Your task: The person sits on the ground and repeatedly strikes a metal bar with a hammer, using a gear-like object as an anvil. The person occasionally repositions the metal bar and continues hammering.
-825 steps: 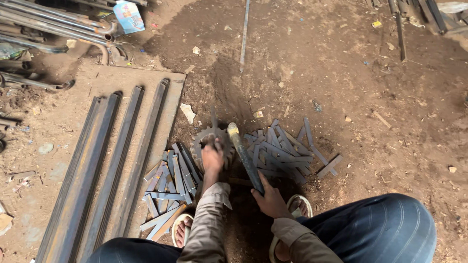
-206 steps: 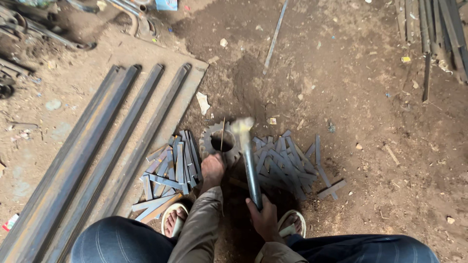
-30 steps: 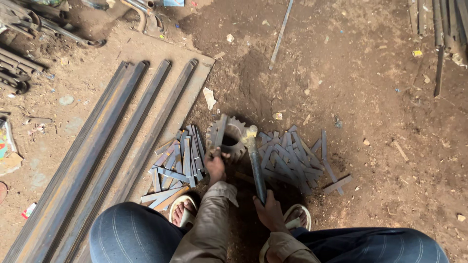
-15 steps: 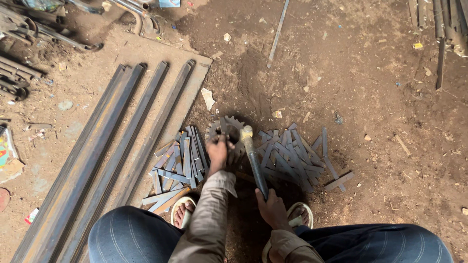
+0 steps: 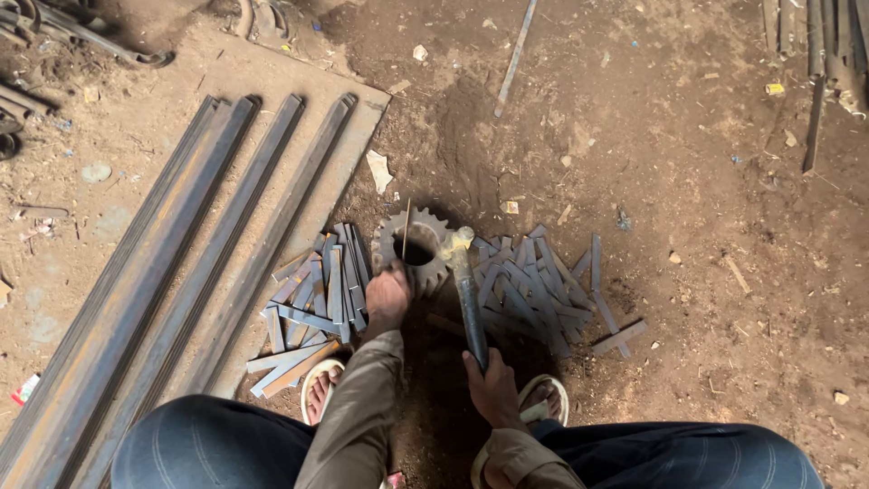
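My left hand (image 5: 387,299) pinches a thin flat metal strip (image 5: 406,226) and holds it upright on edge over the hole of a toothed steel gear (image 5: 391,243) lying on the dirt. My right hand (image 5: 493,389) grips the handle of a hammer (image 5: 471,308). The hammer's worn head (image 5: 457,243) sits low at the gear's right rim, just right of the strip. A pile of short flat strips (image 5: 317,290) lies left of the gear, and a second pile (image 5: 534,281) lies right of it.
Several long steel bars (image 5: 181,272) lie on a flat sheet (image 5: 362,118) to the left. My sandalled feet (image 5: 321,389) are close under the gear. A thin rod (image 5: 516,54) lies on the dirt at the top, and more rods (image 5: 815,54) lie at the top right. Scrap metal (image 5: 54,36) lies at the top left.
Seconds ago the hammer was raised and blurred; it is down beside the gear. Over the last second the left hand shifted slightly on the strip and the view drifted.
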